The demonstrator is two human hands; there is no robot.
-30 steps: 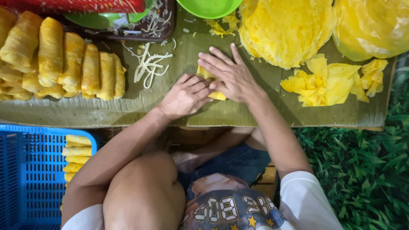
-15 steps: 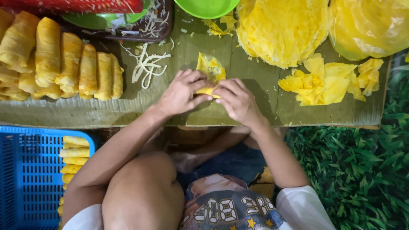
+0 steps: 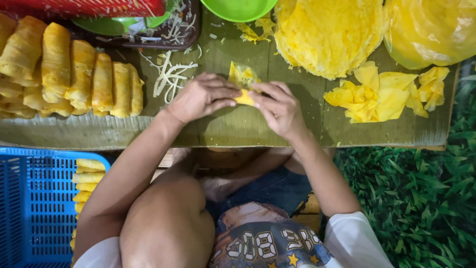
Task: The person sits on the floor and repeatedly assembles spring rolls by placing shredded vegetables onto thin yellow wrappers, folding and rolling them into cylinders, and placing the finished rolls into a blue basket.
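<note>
From above, the left hand point(image 3: 201, 97) and right hand point(image 3: 278, 106) both close their fingers on a yellow wrapper point(image 3: 243, 82), rolling it on the banana leaf point(image 3: 238, 126). Finished rolls point(image 3: 74, 74) lie to the left, a stack of yellow sheets point(image 3: 329, 34) beyond.

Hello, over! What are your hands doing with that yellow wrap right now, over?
Left hand and right hand both gripping the yellow wrap, half rolled. Wrap lies on the green leaf mat. Bean sprouts lie beside, nothing blocking.
</note>
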